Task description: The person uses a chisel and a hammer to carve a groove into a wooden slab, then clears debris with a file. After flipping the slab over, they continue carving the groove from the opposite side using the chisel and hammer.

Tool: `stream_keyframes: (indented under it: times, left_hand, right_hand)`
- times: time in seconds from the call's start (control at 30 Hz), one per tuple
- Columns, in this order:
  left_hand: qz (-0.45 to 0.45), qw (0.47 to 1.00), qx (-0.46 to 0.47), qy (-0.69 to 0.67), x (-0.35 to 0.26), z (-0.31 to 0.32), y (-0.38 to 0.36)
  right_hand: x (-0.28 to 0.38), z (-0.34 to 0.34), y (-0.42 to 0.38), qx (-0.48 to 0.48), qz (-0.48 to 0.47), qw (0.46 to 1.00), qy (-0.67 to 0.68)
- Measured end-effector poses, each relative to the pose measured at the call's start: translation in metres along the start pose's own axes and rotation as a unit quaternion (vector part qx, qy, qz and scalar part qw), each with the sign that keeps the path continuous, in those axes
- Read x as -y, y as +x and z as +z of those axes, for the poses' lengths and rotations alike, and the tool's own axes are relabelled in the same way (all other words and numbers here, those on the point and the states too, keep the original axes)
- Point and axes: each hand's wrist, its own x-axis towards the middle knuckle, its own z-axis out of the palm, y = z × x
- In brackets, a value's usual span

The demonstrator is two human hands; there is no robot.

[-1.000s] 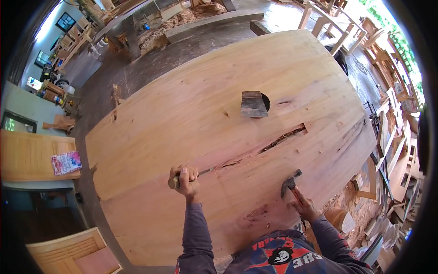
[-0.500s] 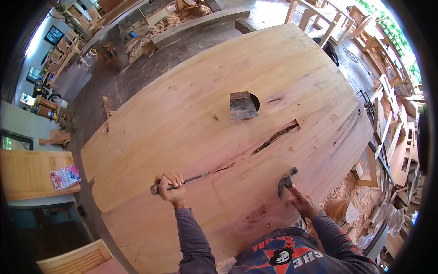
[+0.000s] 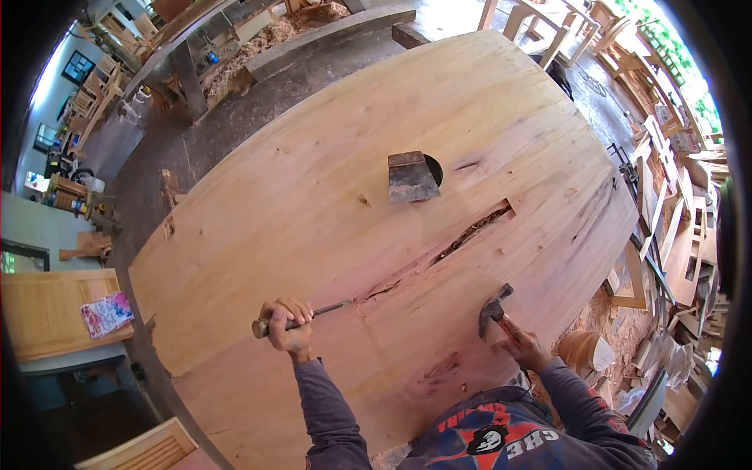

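My left hand (image 3: 288, 324) is closed round the handle of a chisel (image 3: 333, 308), whose metal blade points right and meets the wood at the near-left end of a long crack (image 3: 474, 233). The crack runs through a broad wooden slab (image 3: 258, 227), wider and darker toward its right end. My right hand (image 3: 526, 347) grips a hammer (image 3: 493, 312) by its handle, the head above the slab's near right part, apart from the chisel. Beyond the crack, a dark metal plate (image 3: 413, 178) lies on the slab, partly over a round black thing (image 3: 434, 169).
Wood offcuts and shavings (image 3: 611, 325) litter the floor at the right, beside a round wooden block (image 3: 589, 354). A clamp (image 3: 624, 166) is at the slab's right edge. At the left stands a wooden cabinet (image 3: 51, 309) with a colourful booklet (image 3: 107, 314) on it. Chair frames (image 3: 540, 31) stand behind.
The whole view has shifted slightly, with the slab and background a little to the left. Both hands keep their grips, and the chisel tip stays at the crack's end.
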Motion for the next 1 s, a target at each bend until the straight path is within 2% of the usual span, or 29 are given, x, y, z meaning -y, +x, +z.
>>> stream_keyframes:
  times: [0.1, 0.13, 0.23, 0.37, 0.4, 0.5, 0.63, 0.77, 1.0]
  left_hand:
    - [0.0, 0.986, -0.001, 0.166, -0.003, 0.02, -0.002]
    - [-0.039, 0.987, 0.009, 0.154, -0.009, 0.024, -0.004]
    - [-0.026, 0.99, 0.027, 0.134, -0.011, 0.031, -0.008]
    - [0.082, 0.983, -0.153, 0.051, 0.012, 0.029, -0.024]
    - [0.122, 0.97, -0.195, 0.077, 0.017, 0.028, -0.021]
    - [0.081, 0.961, -0.26, 0.053, 0.015, 0.019, -0.014]
    - [0.067, 0.95, -0.298, 0.071, 0.013, 0.02, -0.006]
    - [0.067, 0.953, -0.277, 0.101, 0.011, 0.021, -0.004]
    - [0.055, 0.928, -0.345, 0.129, 0.011, 0.05, 0.006]
  right_hand:
    - [-0.005, 0.0, -0.003, 0.019, 0.022, 1.0, -0.006]
    - [-0.003, -0.002, -0.003, 0.027, 0.032, 0.999, -0.007]
    - [-0.001, -0.002, 0.0, 0.026, 0.035, 0.999, 0.019]
    - [0.004, -0.006, -0.001, 0.049, 0.073, 0.996, -0.006]
    - [0.004, -0.006, -0.001, 0.036, 0.059, 0.998, 0.001]
    - [0.002, -0.005, -0.004, 0.019, 0.04, 0.999, 0.008]
    - [0.001, -0.006, -0.003, 0.041, 0.071, 0.997, -0.008]
    - [0.003, -0.008, -0.002, 0.054, 0.09, 0.994, -0.009]
    - [0.004, -0.008, -0.001, 0.03, 0.065, 0.997, 0.0]
